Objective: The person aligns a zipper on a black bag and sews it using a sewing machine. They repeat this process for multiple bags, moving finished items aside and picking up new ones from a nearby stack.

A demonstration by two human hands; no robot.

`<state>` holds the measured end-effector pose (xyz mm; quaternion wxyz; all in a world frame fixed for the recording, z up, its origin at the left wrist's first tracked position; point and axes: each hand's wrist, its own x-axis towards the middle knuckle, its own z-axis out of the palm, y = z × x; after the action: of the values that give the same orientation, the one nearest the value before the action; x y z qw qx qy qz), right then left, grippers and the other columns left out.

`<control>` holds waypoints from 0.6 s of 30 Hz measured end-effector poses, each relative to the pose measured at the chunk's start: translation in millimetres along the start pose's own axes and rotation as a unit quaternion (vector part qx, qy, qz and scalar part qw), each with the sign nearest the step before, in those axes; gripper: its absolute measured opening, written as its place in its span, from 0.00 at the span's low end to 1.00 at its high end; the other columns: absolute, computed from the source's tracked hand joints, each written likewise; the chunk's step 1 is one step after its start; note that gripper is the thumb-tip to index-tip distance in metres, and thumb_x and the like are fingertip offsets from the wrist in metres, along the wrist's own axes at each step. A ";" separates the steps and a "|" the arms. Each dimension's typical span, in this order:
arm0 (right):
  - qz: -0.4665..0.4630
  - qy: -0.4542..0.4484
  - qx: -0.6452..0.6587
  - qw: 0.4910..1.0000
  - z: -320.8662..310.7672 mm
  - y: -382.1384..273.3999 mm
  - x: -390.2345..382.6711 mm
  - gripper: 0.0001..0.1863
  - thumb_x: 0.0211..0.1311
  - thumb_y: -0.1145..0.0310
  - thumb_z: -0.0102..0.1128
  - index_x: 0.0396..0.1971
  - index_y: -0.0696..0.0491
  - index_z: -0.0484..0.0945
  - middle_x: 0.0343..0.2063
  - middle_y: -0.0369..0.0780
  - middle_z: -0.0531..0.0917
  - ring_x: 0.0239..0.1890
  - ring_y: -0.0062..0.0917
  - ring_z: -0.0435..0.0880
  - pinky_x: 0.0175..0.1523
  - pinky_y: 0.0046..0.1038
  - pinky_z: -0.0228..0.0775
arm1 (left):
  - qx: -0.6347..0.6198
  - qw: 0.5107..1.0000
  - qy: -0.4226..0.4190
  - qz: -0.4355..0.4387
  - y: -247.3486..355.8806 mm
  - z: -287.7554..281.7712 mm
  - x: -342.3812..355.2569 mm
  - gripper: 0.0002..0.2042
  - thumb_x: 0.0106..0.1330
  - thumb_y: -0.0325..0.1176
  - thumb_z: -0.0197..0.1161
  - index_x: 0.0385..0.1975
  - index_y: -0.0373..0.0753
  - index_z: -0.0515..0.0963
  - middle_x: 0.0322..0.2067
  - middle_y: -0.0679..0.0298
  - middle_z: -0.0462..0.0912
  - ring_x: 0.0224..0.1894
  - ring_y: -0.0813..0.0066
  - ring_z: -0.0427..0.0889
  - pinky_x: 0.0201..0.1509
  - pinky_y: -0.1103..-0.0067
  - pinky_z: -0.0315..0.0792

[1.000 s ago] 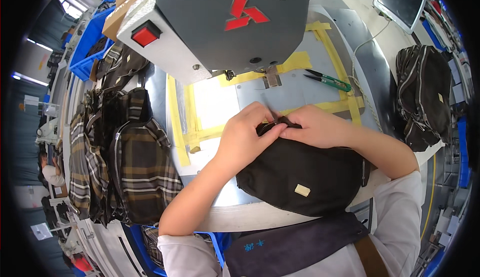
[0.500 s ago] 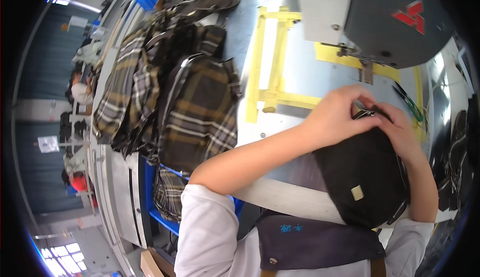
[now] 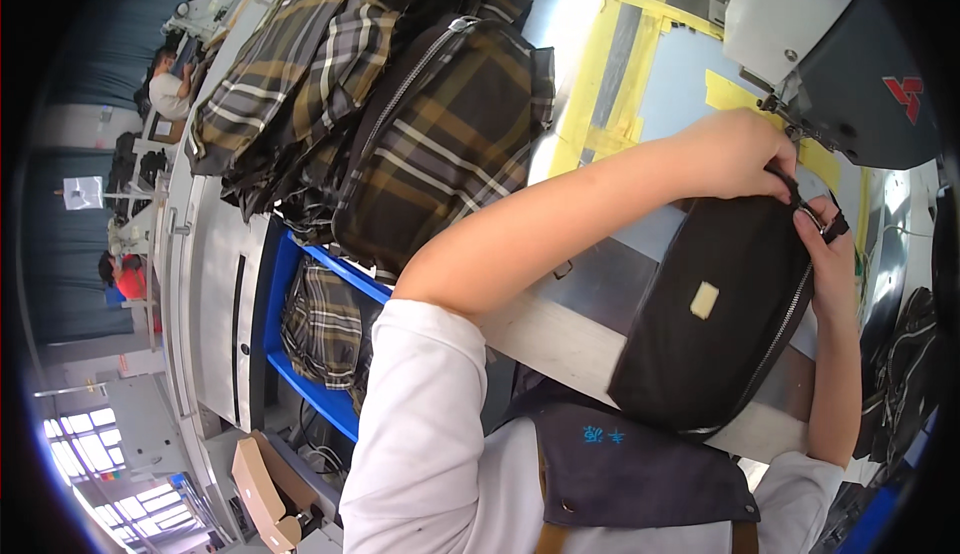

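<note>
My left hand (image 3: pixel 745 154) is closed at the upper end of a black fabric bag (image 3: pixel 665 344), pinching its zipper edge. Just below and to the right, my right hand (image 3: pixel 830 244) grips the same edge, thumb beside the zipper. The bag lies over the front of the metal work plate (image 3: pixel 690 69), with a small pale yellow patch (image 3: pixel 704 299) on its face and a silver zipper down its right side. Yellow tape strips (image 3: pixel 600 84) frame the plate. The machine's head (image 3: pixel 850 74) stands just beyond my hands, with its foot partly hidden behind them.
Brown-and-black plaid bags (image 3: pixel 440 144) are piled left of the plate. Below them a blue bin (image 3: pixel 310 394) holds plaid pieces. Dark bags (image 3: pixel 900 374) lie at the right edge. An open cardboard box (image 3: pixel 260 494) is at lower left. Two co-workers (image 3: pixel 165 94) sit far left, one in red (image 3: pixel 130 276).
The view has swung left, shifting the table and machine rightward. My hands still hold the zipper edge, now turned more steeply in view, with my right hand lower than my left.
</note>
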<state>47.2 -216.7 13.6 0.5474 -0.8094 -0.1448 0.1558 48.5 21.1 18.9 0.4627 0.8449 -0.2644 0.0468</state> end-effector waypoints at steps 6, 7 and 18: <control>-0.015 0.008 -0.092 0.996 12.8 -6.7 -5.9 0.10 0.65 0.66 0.62 0.34 0.58 0.78 0.26 0.30 0.78 0.32 0.13 0.73 0.40 0.18 0.64 | 0.060 0.991 0.102 0.056 4.3 18.7 -20.4 0.08 0.53 0.32 0.68 0.31 0.40 0.79 0.30 0.62 0.82 0.37 0.57 0.82 0.39 0.67 0.74; -0.017 0.005 -0.092 0.996 10.0 -8.8 -6.8 0.09 0.64 0.67 0.62 0.35 0.59 0.79 0.27 0.31 0.80 0.32 0.13 0.75 0.40 0.18 0.66 | 0.049 0.994 0.094 0.041 4.9 20.1 -24.1 0.08 0.53 0.32 0.68 0.31 0.39 0.80 0.30 0.61 0.82 0.36 0.58 0.82 0.39 0.68 0.74; -0.040 0.044 0.080 0.995 20.5 -6.2 -4.2 0.04 0.62 0.75 0.60 0.36 0.55 0.78 0.28 0.33 0.80 0.31 0.13 0.75 0.36 0.18 0.66 | 0.133 0.968 0.136 0.161 11.9 22.6 -19.6 0.05 0.51 0.28 0.70 0.25 0.40 0.80 0.27 0.66 0.81 0.31 0.64 0.81 0.33 0.73 0.74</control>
<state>34.6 -198.9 12.5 0.6216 -0.7629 -0.1401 0.1096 22.1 5.6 8.8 0.3639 0.8309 -0.3232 0.2697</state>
